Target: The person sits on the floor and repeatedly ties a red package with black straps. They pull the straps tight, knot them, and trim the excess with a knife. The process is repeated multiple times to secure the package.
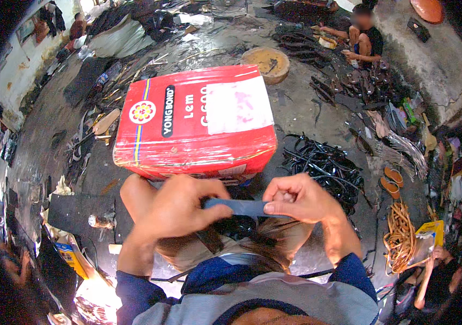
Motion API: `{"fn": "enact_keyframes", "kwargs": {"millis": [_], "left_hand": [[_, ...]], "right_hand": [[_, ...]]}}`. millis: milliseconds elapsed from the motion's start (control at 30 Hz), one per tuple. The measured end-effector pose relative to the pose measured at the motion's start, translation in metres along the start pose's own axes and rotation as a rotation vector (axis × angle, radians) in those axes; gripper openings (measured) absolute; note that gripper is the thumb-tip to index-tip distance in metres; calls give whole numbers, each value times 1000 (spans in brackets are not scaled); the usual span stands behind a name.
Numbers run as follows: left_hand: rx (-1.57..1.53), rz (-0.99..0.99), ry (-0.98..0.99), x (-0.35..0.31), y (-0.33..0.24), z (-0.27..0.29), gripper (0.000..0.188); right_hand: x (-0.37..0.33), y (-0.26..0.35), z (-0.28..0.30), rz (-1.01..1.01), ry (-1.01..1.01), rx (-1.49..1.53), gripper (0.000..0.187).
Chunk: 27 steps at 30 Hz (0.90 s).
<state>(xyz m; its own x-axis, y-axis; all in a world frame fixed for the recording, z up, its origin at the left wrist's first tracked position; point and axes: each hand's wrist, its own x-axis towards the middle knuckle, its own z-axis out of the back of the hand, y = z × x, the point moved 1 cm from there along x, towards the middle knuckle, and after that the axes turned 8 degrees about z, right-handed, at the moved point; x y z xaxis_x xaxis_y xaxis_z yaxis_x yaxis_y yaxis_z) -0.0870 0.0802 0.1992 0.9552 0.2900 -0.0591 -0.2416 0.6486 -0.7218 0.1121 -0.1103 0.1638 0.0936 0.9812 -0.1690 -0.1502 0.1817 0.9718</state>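
A short, flat grey-blue strip (241, 207) is stretched level between my two hands, above my lap. My left hand (182, 205) is closed, pinching the strip's left end between thumb and fingers. At the other end, the thumb and curled fingers of my right hand (301, 200) grip it. Just beyond my hands stands a large red cardboard box (160, 146) wrapped in clear film, with a white patch on its top. Dark material (239, 226) lies beneath the strip, but its shape is hard to make out.
Right of the box lies a heap of shiny black straps (325, 168). Tan straps (398, 238) and brown sandals (392, 183) are farther right. A round wooden block (267, 64) stands behind the box. One person (367, 40) squats at the far right; another's arm (431, 271) shows lower right.
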Motion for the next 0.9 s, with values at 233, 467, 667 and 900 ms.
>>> {"fn": "enact_keyframes", "kwargs": {"millis": [233,467,667,900], "left_hand": [[-230,247,-213,-24,66,107,6],[765,404,-627,17,128,166,19],[124,-181,-502,132,58,62,56],[-178,-248,-400,177,56,8,24]], "right_hand": [[46,36,60,207,48,-129,19],[134,46,96,397,-166,-631,20],[146,55,64,355,-458,-1020,24],[129,49,68,410,-578,-1107,23]]}}
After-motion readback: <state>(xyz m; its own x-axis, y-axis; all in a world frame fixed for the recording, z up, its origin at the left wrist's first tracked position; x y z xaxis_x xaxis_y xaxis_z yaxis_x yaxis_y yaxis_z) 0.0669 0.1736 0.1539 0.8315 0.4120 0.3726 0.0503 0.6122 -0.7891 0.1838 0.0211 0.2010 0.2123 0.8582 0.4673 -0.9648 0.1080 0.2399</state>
